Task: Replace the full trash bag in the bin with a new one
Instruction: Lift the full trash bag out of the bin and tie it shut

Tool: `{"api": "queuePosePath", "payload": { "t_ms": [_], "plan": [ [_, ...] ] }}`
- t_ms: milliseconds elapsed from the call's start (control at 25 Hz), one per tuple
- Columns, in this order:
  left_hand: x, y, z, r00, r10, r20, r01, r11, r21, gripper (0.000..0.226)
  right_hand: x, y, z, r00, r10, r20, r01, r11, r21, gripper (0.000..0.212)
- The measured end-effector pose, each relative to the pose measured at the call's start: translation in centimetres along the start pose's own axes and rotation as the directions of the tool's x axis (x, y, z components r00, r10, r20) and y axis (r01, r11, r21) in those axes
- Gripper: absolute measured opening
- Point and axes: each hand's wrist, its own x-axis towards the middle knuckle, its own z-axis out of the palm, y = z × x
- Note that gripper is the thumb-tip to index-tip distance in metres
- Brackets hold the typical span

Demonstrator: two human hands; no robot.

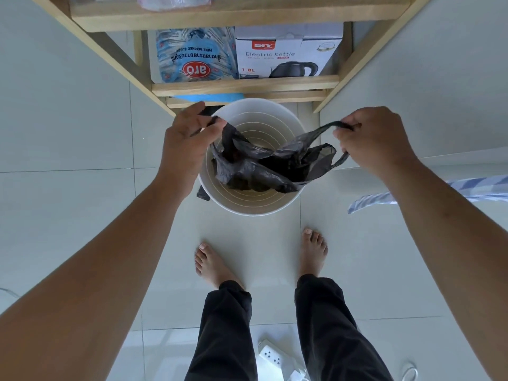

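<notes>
A round white bin [253, 204] stands on the tiled floor below me, its ribbed inner wall bare. A thin black trash bag [264, 166] hangs crumpled over the bin's mouth, stretched between my hands. My left hand [187, 138] grips one bag handle at the bin's far left rim. My right hand [376, 138] pinches the other handle, pulled out past the bin's right rim. A scrap of black plastic [203, 193] shows outside the bin's left wall.
A wooden shelf unit [244, 86] stands right behind the bin, holding a blue sugar pack [195, 56] and an electric kettle box [288, 53]. My bare feet [214, 265] stand just before the bin. A white power strip [272, 356] lies between my legs. Checked cloth [412, 193] hangs at right.
</notes>
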Motion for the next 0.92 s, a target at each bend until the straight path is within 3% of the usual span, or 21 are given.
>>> {"api": "queuePosePath", "payload": {
  "t_ms": [80, 120, 160, 200, 240, 280, 320, 360, 400, 440, 560, 680, 760, 840, 920],
  "plan": [
    [0.7, -0.1, 0.2, 0.997, 0.025, 0.076, -0.015, 0.991, -0.130, 0.018, 0.6, -0.3, -0.2, 1.000, 0.021, -0.018, -0.022, 0.999, -0.049, 0.037],
    [1.2, -0.1, 0.3, 0.994, 0.046, 0.095, -0.029, 0.986, -0.166, 0.024, 0.8, -0.6, -0.3, 0.997, 0.074, -0.006, -0.073, 0.994, 0.078, 0.040],
    [1.7, -0.3, 0.4, 0.992, 0.064, 0.112, -0.043, 0.982, -0.183, 0.025, 1.0, -1.1, -0.4, 0.992, 0.124, 0.032, -0.128, 0.938, 0.322, 0.036],
    [2.0, -0.3, 0.5, 0.987, 0.080, 0.137, -0.052, 0.980, -0.191, 0.023, 1.3, -1.6, -0.2, 0.985, 0.142, 0.103, -0.175, 0.777, 0.604, 0.029],
    [2.3, -0.2, 0.7, 0.983, 0.080, 0.168, -0.047, 0.980, -0.194, 0.021, 1.5, -2.2, 0.0, 0.977, 0.123, 0.176, -0.215, 0.530, 0.820, 0.025],
    [2.6, -0.3, 0.9, 0.981, 0.060, 0.186, -0.024, 0.981, -0.190, 0.022, 1.8, -2.7, 0.4, 0.970, 0.072, 0.234, -0.245, 0.265, 0.933, 0.024],
    [2.9, -0.5, 1.0, 0.983, 0.028, 0.183, 0.004, 0.985, -0.173, 0.024, 2.2, -3.2, 0.9, 0.963, 0.036, 0.265, -0.267, 0.066, 0.961, 0.025],
    [3.1, -0.8, 1.2, 0.988, -0.003, 0.155, 0.025, 0.990, -0.142, 0.025, 2.6, -3.6, 1.7, 0.960, 0.033, 0.278, -0.276, -0.052, 0.960, 0.026],
    [3.2, -1.1, 1.4, 0.992, -0.034, 0.118, 0.047, 0.993, -0.105, 0.023, 2.8, -4.2, 2.5, 0.955, 0.049, 0.292, -0.287, -0.092, 0.954, 0.026],
    [3.1, -1.4, 1.6, 0.995, -0.070, 0.075, 0.075, 0.995, -0.068, 0.020, 2.9, -4.7, 3.3, 0.948, 0.072, 0.310, -0.308, -0.034, 0.951, 0.024],
    [2.9, -2.3, 2.2, 0.984, -0.175, -0.045, 0.176, 0.984, 0.021, 0.019, 2.4, -5.1, 5.9, 0.937, 0.106, 0.334, -0.346, 0.429, 0.834, 0.018],
    [3.2, -3.4, 2.1, 0.972, -0.220, -0.087, 0.227, 0.971, 0.081, 0.015, 1.3, -4.3, 7.7, 0.936, 0.020, 0.353, -0.252, 0.738, 0.626, 0.024],
    [3.4, -4.1, 2.1, 0.970, -0.236, -0.053, 0.241, 0.964, 0.114, 0.011, 0.6, -3.8, 8.5, 0.950, -0.032, 0.312, -0.151, 0.826, 0.543, 0.018],
    [3.4, -4.6, 2.2, 0.969, -0.245, -0.007, 0.243, 0.956, 0.167, 0.016, 0.2, -3.3, 9.1, 0.957, 0.013, 0.290, -0.186, 0.795, 0.578, 0.018],
    [3.0, -4.8, 2.4, 0.963, -0.265, 0.047, 0.250, 0.946, 0.208, 0.015, 0.2, -3.0, 9.6, 0.955, 0.064, 0.291, -0.246, 0.719, 0.650, 0.037]
  ]
}}
